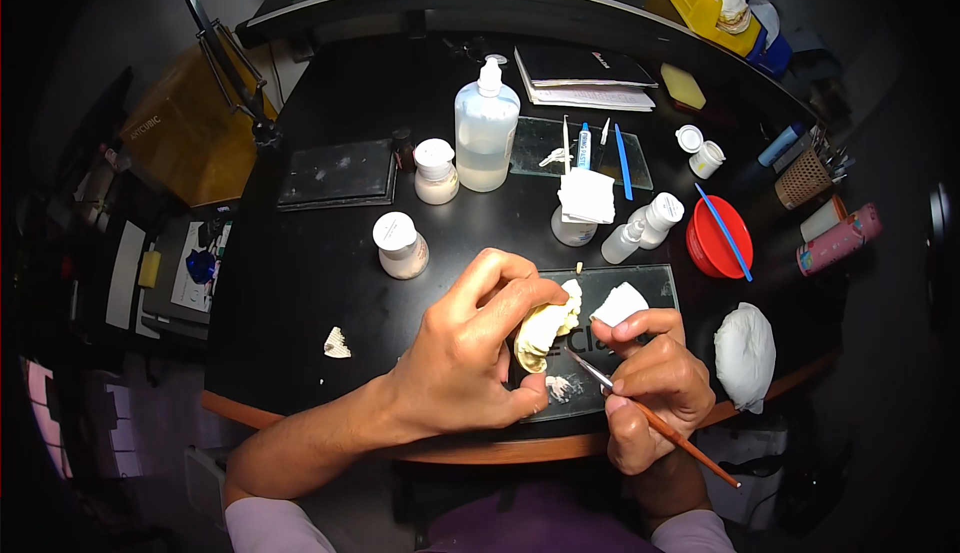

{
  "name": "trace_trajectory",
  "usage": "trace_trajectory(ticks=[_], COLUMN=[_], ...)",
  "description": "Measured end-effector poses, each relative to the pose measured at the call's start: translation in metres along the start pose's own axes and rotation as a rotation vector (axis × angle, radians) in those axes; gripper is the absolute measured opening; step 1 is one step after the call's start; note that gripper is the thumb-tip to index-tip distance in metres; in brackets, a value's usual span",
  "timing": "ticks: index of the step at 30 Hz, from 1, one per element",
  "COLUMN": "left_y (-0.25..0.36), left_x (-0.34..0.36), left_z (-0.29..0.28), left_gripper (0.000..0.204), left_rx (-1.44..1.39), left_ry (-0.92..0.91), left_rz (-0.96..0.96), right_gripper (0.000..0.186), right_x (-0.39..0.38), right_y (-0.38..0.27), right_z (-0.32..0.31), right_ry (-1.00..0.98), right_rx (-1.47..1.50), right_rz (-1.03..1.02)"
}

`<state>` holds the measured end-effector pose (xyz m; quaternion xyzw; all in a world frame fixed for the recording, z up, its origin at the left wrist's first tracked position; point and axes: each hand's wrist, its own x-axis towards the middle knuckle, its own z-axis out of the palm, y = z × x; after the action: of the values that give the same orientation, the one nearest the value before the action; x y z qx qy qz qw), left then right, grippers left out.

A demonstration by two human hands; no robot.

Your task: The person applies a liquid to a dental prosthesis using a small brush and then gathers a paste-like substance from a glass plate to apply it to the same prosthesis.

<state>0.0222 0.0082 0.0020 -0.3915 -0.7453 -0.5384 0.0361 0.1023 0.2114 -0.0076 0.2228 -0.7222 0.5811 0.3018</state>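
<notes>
The left hand (470,353) is clamped on a cream tooth model (547,328) over the glass slab (650,288) near the desk's front edge. The right hand (650,378) pinches a thin brush (650,418). A wobble could smear the white paste (560,386), or the model could slip and fall.

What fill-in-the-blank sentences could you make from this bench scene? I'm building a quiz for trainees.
1. The left hand grips a pale dental cast above the ____ plate.
2. The right hand holds a thin ____ whose tip points at the cast.
3. A blue stick lies across the ____ bowl.
4. The tall clear bottle stands ____ with a white cap.

Missing words: glass; brush; red; upright
</notes>
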Motion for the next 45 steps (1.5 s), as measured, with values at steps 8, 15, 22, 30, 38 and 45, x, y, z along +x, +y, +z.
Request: trace_trajectory(ticks=[8, 15, 22, 30, 38, 45], left_y=[-0.0027, -0.002, -0.0022, -0.0028, -0.0016, -0.0023], left_x=[-0.0001, 0.0007, 0.0004, 0.0002, -0.0005, -0.0002], left_z=[0.0051, 0.0045, 0.0045, 0.0046, 0.0045, 0.0034], left_gripper=[0.055, 0.056, 0.057, 0.058, 0.057, 0.057], left_rx=[0.148, 0.168, 0.155, 0.156, 0.152, 0.152], left_ry=[0.063, 0.057, 0.053, 0.056, 0.057, 0.052], left_rz=[0.088, 0.097, 0.083, 0.088, 0.077, 0.081], right_gripper=[0.009, 0.01, 0.01, 0.011, 0.01, 0.01], right_x=[-0.0015, 0.0003, 0.0008, -0.0002, 0.0003, 0.0017], right_y=[-0.0007, -0.0019, -0.0019, -0.0018, -0.002, -0.0015], right_z=[-0.0017, -0.0041, -0.0035, -0.0039, -0.0039, -0.0021], right_ry=[0.001, -0.019, -0.019, -0.023, -0.028, -0.027], right_rx=[-0.041, -0.072, -0.074, -0.091, -0.088, -0.091], right_rz=[0.006, 0.002, -0.002, -0.008, -0.009, -0.014])
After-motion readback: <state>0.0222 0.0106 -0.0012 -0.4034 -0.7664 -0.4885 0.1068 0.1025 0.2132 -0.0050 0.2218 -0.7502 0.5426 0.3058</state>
